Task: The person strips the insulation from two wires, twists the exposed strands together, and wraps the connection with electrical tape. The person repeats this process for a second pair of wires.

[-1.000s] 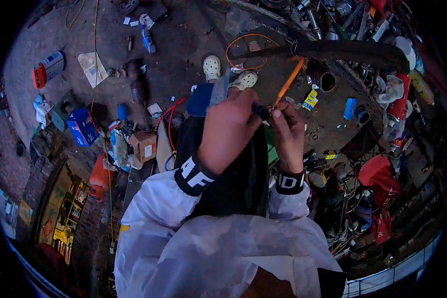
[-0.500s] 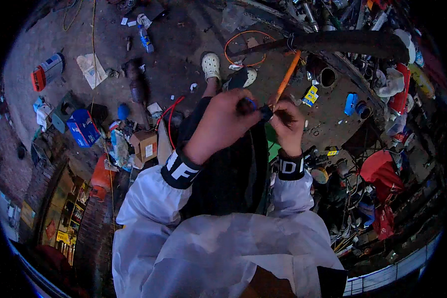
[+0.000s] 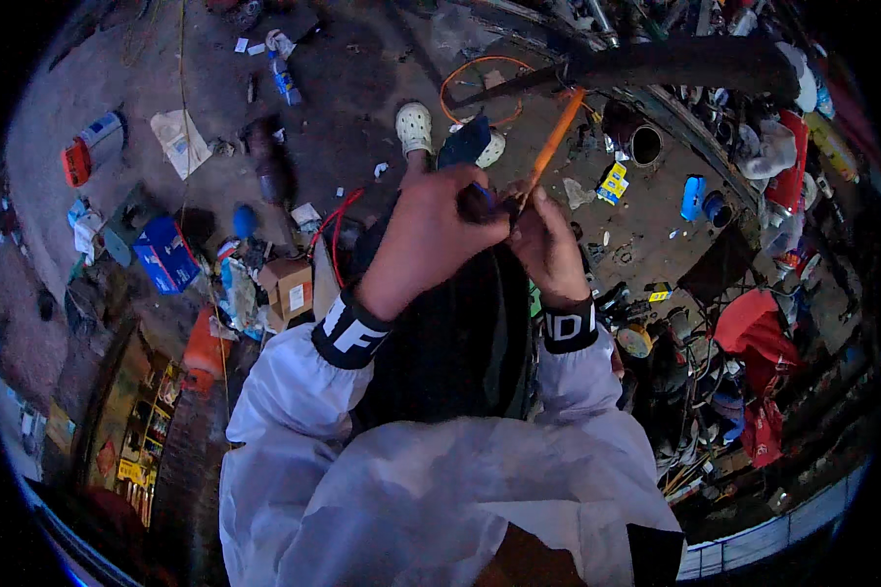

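Observation:
My left hand (image 3: 431, 235) is closed around a small dark, bluish object (image 3: 478, 203), too shadowed to name. Against it, my right hand (image 3: 546, 245) has its fingers curled at the lower end of an orange hose (image 3: 554, 137); the joint between them is partly hidden. That hose runs up to a thick black bar or hose (image 3: 685, 68) crossing the upper right. Below my hands are my dark-clad legs, and beyond them a pale clog (image 3: 413, 127).
Cluttered ground surrounds me: a blue box (image 3: 166, 252), a cardboard box (image 3: 286, 289), red hose (image 3: 338, 225), orange cylinder (image 3: 203, 352) and metal cans (image 3: 646, 145). Scrap and a red cloth (image 3: 754, 328) fill the right side. A lit shelf (image 3: 142, 430) stands lower left.
Both hands have shifted a little leftward. The orange hose and black bar appear slightly higher in the picture. My left fingers have turned, showing the dark bluish object inside their curl.

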`<state>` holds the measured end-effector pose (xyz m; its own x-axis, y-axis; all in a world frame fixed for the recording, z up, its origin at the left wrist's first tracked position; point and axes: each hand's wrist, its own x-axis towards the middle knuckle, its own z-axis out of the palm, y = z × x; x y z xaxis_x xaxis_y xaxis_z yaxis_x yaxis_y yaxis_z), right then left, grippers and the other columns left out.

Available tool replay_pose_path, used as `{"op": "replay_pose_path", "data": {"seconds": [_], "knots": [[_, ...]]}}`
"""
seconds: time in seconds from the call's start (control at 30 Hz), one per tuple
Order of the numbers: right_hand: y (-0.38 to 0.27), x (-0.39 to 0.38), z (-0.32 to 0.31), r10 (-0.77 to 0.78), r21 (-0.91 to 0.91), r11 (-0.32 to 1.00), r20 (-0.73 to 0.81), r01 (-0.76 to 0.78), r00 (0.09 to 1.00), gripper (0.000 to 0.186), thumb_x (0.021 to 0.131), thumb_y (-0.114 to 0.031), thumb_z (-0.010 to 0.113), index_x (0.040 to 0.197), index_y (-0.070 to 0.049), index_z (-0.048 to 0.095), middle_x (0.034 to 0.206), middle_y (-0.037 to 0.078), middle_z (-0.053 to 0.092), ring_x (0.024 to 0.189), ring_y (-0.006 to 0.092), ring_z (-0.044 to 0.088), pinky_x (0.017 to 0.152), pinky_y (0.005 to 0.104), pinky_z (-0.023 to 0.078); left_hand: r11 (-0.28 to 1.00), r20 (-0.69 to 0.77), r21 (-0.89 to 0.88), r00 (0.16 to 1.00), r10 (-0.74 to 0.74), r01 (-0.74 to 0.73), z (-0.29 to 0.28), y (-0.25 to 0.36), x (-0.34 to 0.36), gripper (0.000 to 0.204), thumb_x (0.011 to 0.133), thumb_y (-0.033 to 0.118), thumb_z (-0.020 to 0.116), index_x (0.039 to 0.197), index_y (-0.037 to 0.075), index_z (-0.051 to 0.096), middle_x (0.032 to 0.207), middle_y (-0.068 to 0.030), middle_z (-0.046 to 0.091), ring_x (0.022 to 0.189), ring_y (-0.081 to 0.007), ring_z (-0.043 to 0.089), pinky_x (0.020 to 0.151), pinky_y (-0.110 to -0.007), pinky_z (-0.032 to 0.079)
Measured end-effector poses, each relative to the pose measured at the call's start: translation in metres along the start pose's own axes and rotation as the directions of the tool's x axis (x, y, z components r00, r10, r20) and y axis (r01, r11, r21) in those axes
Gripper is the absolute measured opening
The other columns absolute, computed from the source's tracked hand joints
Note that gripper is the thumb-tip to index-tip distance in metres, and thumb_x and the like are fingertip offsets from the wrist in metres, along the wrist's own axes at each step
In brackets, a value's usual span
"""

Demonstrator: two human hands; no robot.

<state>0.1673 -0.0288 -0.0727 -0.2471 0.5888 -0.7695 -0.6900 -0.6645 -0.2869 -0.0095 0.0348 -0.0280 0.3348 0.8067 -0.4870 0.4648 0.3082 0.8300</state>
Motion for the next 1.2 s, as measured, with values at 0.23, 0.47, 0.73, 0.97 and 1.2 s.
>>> {"op": "replay_pose_path", "data": {"seconds": [0.23,0.47,0.73,0.97,1.2], "knots": [[-0.019,0.000,0.014,0.072,-0.171,0.982,-0.068,-0.083,0.995,0.030,0.094,-0.027,0.059,0.117,-0.008,0.061,0.099,-0.002,0.063,0.083,0.0089,0.057,0.068,0.0254,0.046,0.995,-0.054,0.051,0.995,-0.078,0.081,0.008,0.009,0.000,0.023,0.073,0.010,0.073,0.089,0.001,0.059,0.075,-0.0163,0.062,0.067,-0.0269,0.063,0.061,-0.035,0.048],[-0.029,0.010,0.001,0.186,-0.362,0.919,0.050,-0.156,0.981,0.031,0.092,-0.025,0.062,0.117,-0.006,0.060,0.101,0.003,0.064,0.083,0.0127,0.061,0.068,0.0276,0.049,0.986,-0.038,0.147,0.996,-0.075,0.080,0.004,0.007,0.000,0.024,0.076,0.011,0.072,0.094,0.004,0.057,0.078,-0.0181,0.063,0.071,-0.0341,0.064,0.062,-0.039,0.049],[-0.056,0.028,-0.002,0.414,-0.407,0.853,0.150,-0.326,0.898,0.028,0.088,-0.020,0.063,0.112,-0.005,0.060,0.092,0.005,0.065,0.079,0.0151,0.063,0.070,0.0285,0.051,0.967,-0.004,0.253,1.000,0.003,-0.002,-0.001,0.015,0.001,0.023,0.076,0.010,0.071,0.093,0.006,0.056,0.082,-0.0171,0.062,0.079,-0.0374,0.063,0.064,-0.042,0.048],[-0.051,0.049,-0.008,0.008,-0.700,0.583,0.512,0.412,0.859,0.020,0.087,-0.001,0.061,0.107,0.000,0.060,0.099,0.006,0.063,0.092,0.0152,0.062,0.080,0.0300,0.051,0.994,-0.032,0.110,0.999,0.008,-0.004,-0.003,0.007,0.002,0.027,0.074,0.004,0.073,0.094,0.004,0.056,0.079,-0.0128,0.061,0.070,-0.0299,0.061,0.064,-0.037,0.047],[-0.038,0.051,0.008,-0.176,-0.773,0.184,0.582,0.608,0.794,0.022,0.083,-0.001,0.064,0.104,-0.004,0.061,0.102,0.012,0.064,0.095,0.0307,0.064,0.084,0.0375,0.051,0.989,-0.060,0.079,0.991,-0.122,0.127,-0.010,0.009,0.001,0.026,0.077,0.007,0.072,0.096,0.006,0.054,0.077,-0.0105,0.058,0.069,-0.0189,0.056,0.061,-0.033,0.045]]}}
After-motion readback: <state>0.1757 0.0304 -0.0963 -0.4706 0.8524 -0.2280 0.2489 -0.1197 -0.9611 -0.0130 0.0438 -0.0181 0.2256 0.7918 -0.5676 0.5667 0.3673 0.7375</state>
